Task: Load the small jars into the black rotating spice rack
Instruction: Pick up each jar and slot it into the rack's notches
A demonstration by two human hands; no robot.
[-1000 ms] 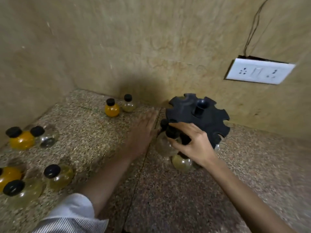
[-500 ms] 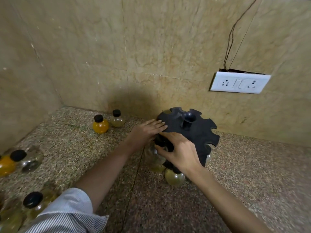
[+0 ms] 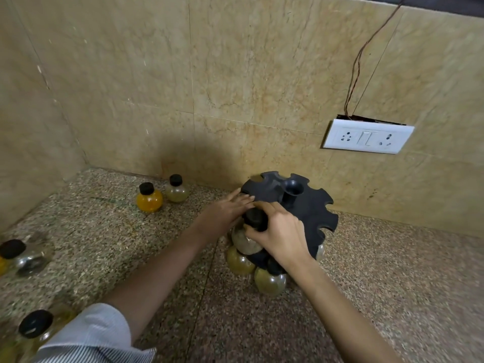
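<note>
At frame centre, the right hand (image 3: 281, 235) has its grip clamped on the black cap of an upright spice jar (image 3: 247, 238) at the black rotating spice rack (image 3: 309, 213) rim's lower-left edge, while the left hand (image 3: 225, 214), fingers flat and holding nothing, steadies the rim beside it.

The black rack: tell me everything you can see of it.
The rack looks like matte black plastic: a round top disc with open notches around its rim and a hollow centre post. It stands upright on the counter near the wall. Jars hang on its near side. The left hand rests on its rim; the right hand holds a jar at a notch.
</note>
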